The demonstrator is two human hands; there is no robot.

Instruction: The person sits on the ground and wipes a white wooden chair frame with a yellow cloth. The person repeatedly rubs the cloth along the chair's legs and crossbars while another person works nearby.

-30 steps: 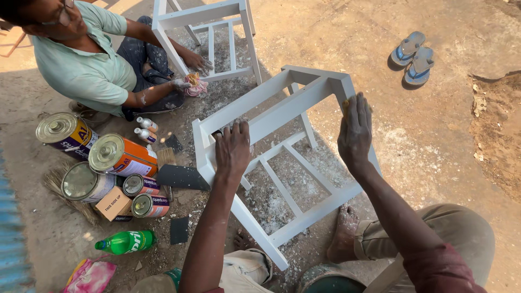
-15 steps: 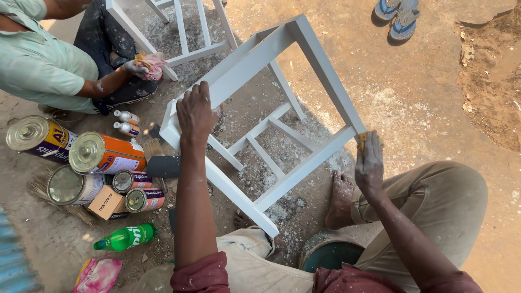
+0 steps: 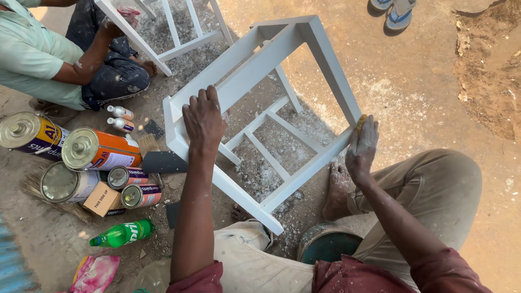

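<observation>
From the head view, my left hand (image 3: 203, 122) lies flat on the upper rail of the white wooden frame (image 3: 260, 70), fingers (image 3: 209, 97) spread and pressing down rather than curled round anything. The frame lies tipped on its side on the dusty ground, between my knees and the other person's knees at the far left.

My right hand (image 3: 362, 149) is closed on a small yellowish sanding pad (image 3: 360, 122), held against the outer edge of the frame's near right leg, thumb side up.

To do this rubbing well, I judge the left hand should bear firmly so the frame does not rock, while the right hand draws the pad along the length of the leg with even pressure, keeping it flat to the face so the corners are not rounded off. My bare foot (image 3: 337, 184) sits just beside that leg and looks useful as a stop.

At the left edge of the ground stand paint tins (image 3: 87, 149), a green bottle (image 3: 122, 233) and two small bottles (image 3: 120, 118). The other person (image 3: 38, 59) holds a second white frame (image 3: 179, 32), well apart from mine.
</observation>
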